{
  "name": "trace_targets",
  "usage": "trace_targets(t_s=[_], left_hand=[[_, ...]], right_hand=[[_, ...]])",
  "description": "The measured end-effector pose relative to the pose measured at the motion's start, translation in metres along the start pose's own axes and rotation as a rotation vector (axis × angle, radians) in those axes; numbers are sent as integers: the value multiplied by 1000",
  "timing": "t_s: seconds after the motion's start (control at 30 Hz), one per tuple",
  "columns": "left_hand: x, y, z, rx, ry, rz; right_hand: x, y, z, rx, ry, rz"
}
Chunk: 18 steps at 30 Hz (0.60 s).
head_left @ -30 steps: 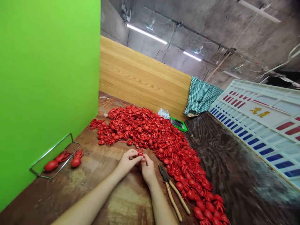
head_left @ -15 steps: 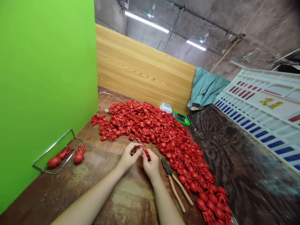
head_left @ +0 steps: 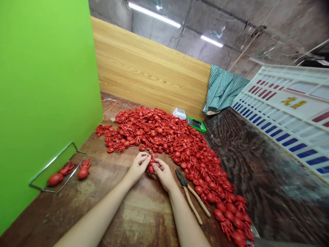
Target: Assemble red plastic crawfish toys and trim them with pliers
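Note:
Between my two hands, just above the brown table (head_left: 133, 216), is a small red plastic octopus-like figure (head_left: 151, 164). My left hand (head_left: 139, 165) pinches it from the left side. From the right, my right hand (head_left: 162, 173) grips it with thumb and fingers. Part of the figure is hidden behind the fingers. Beyond the hands spreads a large pile of red plastic pieces (head_left: 164, 133), round heads and tentacled parts, curving down to the right. A pair of pliers (head_left: 185, 183) with tan wrapped handles lies to the right of my right hand.
A green panel (head_left: 48, 85) rises on the left, by a metal wire frame (head_left: 59, 168) and two red figures (head_left: 83, 169). A wooden board (head_left: 151, 68) closes the back. At right are a checked cloth (head_left: 223, 88), a green tray (head_left: 196, 125) and a white crate (head_left: 285, 103).
My hands have parted slightly, and more of the red figure shows between them. The whole view has shifted a little. The pliers still lie on the table.

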<state>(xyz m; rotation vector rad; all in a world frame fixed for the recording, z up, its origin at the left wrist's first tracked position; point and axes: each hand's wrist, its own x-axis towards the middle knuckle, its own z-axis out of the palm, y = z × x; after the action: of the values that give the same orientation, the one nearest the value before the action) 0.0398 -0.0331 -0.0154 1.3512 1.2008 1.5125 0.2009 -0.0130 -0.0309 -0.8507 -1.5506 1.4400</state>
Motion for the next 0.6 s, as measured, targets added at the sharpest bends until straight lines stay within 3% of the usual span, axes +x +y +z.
trace_targets(t_s=[0.1,0.27,0.6], left_hand=[[0,-1,-1,4,-23,-15],[-3,1,1,-50,-105,-55],[-22,2,32,-98,-143,-143]], right_hand=[[0,1,3,111,-33,47],[0,-2,11,233,20,43],[-8,-11,27,390,64,65]])
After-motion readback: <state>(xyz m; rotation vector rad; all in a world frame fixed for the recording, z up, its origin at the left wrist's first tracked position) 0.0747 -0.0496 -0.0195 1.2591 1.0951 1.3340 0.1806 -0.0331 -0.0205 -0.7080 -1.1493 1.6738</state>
